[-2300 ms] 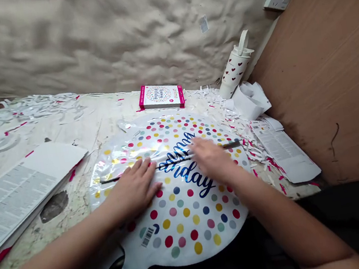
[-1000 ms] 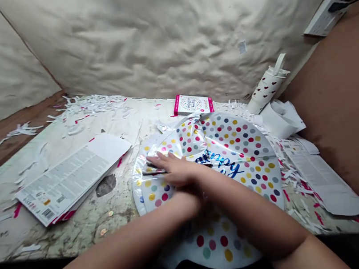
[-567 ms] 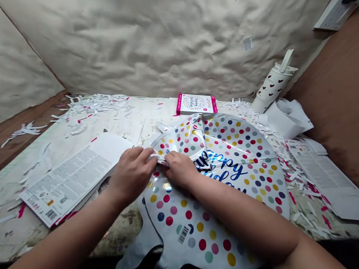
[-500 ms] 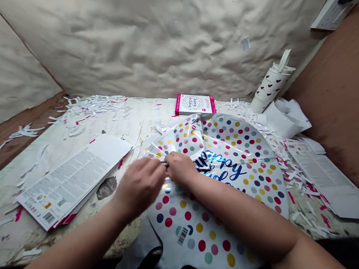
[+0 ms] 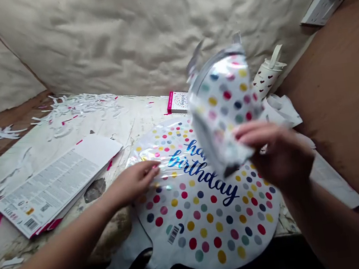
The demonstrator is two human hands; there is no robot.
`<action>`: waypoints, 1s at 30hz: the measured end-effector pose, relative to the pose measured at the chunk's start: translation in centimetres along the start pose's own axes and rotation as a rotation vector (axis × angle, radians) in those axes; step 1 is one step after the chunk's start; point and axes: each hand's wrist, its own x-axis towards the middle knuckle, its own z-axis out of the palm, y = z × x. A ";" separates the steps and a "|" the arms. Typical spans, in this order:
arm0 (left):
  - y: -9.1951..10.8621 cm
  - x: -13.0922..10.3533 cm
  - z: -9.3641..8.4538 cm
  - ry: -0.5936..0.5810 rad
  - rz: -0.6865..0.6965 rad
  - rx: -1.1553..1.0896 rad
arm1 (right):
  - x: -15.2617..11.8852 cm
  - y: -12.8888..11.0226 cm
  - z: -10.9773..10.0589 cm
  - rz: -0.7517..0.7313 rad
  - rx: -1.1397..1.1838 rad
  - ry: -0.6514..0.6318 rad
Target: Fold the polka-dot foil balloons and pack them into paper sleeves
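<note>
A flat foil balloon [image 5: 211,237] with coloured dots and blue "happy birthday" lettering lies on the table, its neck hanging over the front edge. My right hand [image 5: 278,151] is closed on a folded dotted foil balloon [image 5: 228,100], raised above the flat one and blurred by motion. On the flat balloon's left side rests my left hand [image 5: 142,178], its fingers drawn together near the foil; whether they pinch it is too small to tell. A barcode sticker [image 5: 173,234] shows near the balloon's neck.
Printed card sleeves [image 5: 58,184] are stacked at the left. White paper shreds [image 5: 83,104] lie at the back left. Behind the balloons are a pink-edged box [image 5: 178,102] and a heart-patterned tumbler [image 5: 267,77]. A power strip [image 5: 325,2] is on the right wall.
The folded balloon has been lifted off the flat one in my right hand and moved up and right, uncovering the lettering. My left hand has separated from my right. The view has shifted slightly.
</note>
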 end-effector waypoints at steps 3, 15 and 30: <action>-1.3 0.7 -1.8 0.154 -0.213 -0.394 | -6.5 -1.2 2.0 -0.039 0.117 -0.333; 3.7 8.9 -0.6 -0.291 -0.430 -0.945 | -14.1 -0.1 3.3 0.048 0.034 -0.528; 1.0 12.5 0.5 0.161 -0.369 -0.931 | -14.9 1.0 2.5 0.128 0.183 -0.571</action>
